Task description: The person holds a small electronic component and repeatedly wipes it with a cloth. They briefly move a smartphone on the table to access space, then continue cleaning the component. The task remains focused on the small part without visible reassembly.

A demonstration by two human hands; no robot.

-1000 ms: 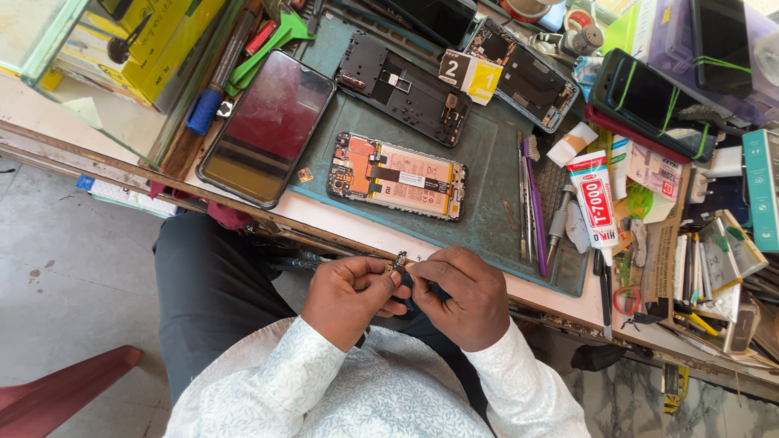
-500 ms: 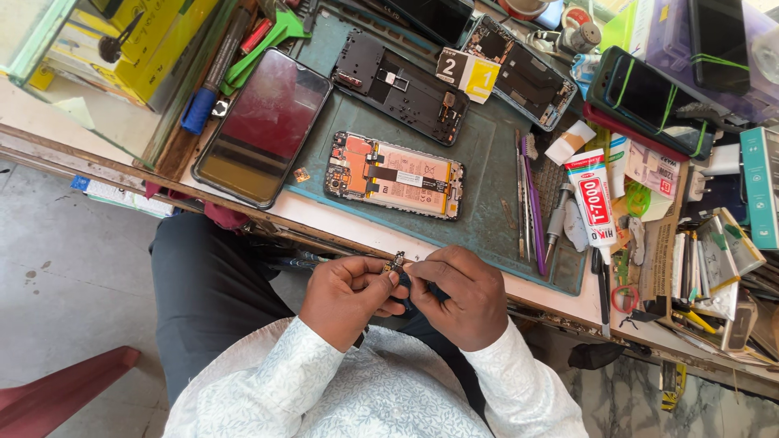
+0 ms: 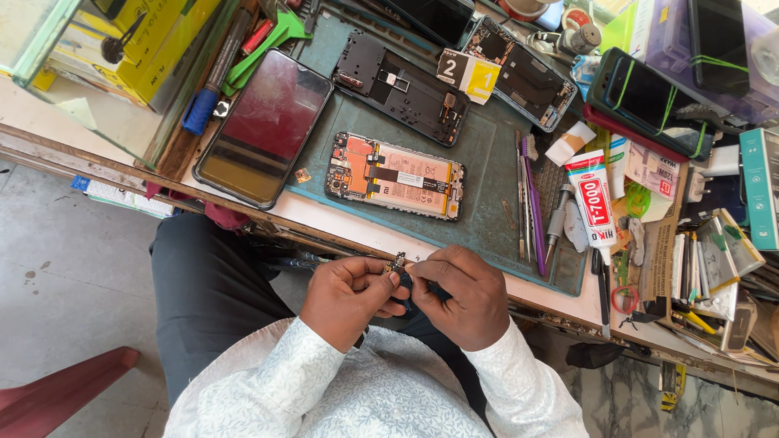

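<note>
Both hands pinch a tiny phone part just off the worktop's near edge: left hand steadying, right hand fingering it. An opened phone is left flat on the green mat behind, kept within reach.

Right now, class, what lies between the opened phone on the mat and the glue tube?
In the head view, thin tools lie side by side on the green mat, between the opened phone and the glue tube.
</note>
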